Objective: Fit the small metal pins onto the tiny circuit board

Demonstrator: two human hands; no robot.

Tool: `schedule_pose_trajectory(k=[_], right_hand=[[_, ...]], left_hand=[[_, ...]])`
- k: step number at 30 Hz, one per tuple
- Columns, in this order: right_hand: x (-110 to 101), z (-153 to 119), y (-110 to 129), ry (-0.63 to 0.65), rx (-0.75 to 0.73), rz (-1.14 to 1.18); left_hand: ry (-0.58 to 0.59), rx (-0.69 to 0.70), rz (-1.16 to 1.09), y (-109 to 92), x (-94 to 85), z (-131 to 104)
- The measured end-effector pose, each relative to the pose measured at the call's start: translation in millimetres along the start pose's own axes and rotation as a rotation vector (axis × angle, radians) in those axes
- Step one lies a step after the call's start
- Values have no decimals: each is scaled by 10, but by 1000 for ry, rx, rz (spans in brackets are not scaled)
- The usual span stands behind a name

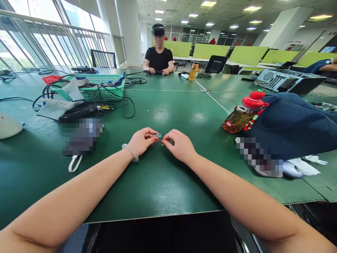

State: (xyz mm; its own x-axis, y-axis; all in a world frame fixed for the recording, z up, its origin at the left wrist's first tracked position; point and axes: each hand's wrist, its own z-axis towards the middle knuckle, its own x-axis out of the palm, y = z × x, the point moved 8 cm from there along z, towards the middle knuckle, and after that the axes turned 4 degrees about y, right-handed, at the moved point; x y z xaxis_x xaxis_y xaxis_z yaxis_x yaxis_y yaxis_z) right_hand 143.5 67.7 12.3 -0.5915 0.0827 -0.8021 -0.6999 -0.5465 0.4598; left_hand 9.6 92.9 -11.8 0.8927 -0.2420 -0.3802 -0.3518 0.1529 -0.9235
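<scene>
Above the middle of the green table [163, 189], my left hand [141, 141] pinches a small silver-and-dark patterned piece [158, 135] between thumb and fingers; it looks like a bunch of screws or a tiny board, too small to tell. A pale bracelet [131, 153] circles that wrist. My right hand [180, 144] is just to the right, thumb and forefinger brought together close to the piece. A tiny bright bit [162, 144] shows at those fingertips, its kind too small to make out.
At left stand a green basket [105, 93] with cables and gloves, and a dark pouch [83, 138]. On the right are a red-capped bottle [238, 117], a dark blue bag [295, 126], a mouse [292, 169] and a computer case [279, 80]. A person [158, 58] sits opposite.
</scene>
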Motion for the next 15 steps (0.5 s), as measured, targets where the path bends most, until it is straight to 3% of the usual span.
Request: schedule_pose_trajectory(k=[15], right_hand=[[-131,-22,65,-126,-26,33]], left_hand=[[38,44,-102,-50,46,-14]])
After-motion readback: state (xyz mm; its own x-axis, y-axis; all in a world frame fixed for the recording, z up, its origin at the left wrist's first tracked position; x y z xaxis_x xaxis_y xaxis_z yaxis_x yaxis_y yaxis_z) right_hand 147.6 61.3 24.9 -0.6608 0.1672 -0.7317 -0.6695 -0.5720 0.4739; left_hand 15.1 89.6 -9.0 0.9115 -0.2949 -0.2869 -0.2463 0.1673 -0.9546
